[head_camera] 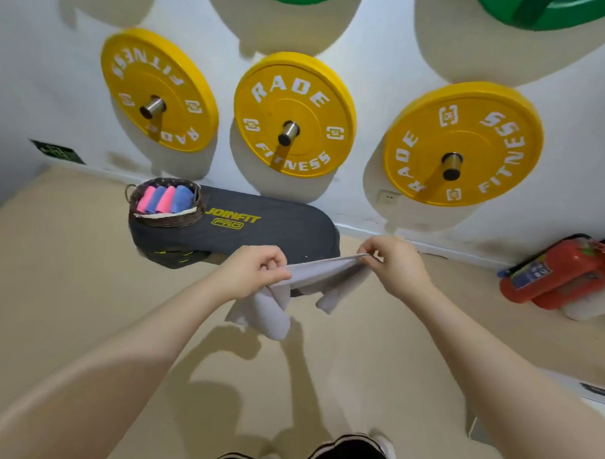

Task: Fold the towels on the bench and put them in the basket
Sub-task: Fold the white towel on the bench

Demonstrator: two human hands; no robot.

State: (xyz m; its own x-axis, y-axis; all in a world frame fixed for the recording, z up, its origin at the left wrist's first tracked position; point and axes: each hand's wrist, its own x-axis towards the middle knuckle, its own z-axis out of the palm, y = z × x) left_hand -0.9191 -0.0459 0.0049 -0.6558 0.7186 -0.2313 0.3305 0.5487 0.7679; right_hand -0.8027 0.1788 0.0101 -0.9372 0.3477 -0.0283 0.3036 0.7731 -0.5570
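A grey towel hangs in the air in front of the dark bench, stretched between both hands. My left hand pinches its left edge, and loose folds droop below that hand. My right hand pinches the right corner. At the bench's left end stands a dark wicker basket. Inside it lie several rolled towels, pink and blue in turn.
Yellow weight plates hang on pegs on the white wall behind the bench. Two red fire extinguishers lie on the floor at the right. The beige floor stretches around the bench. My shoes show at the bottom edge.
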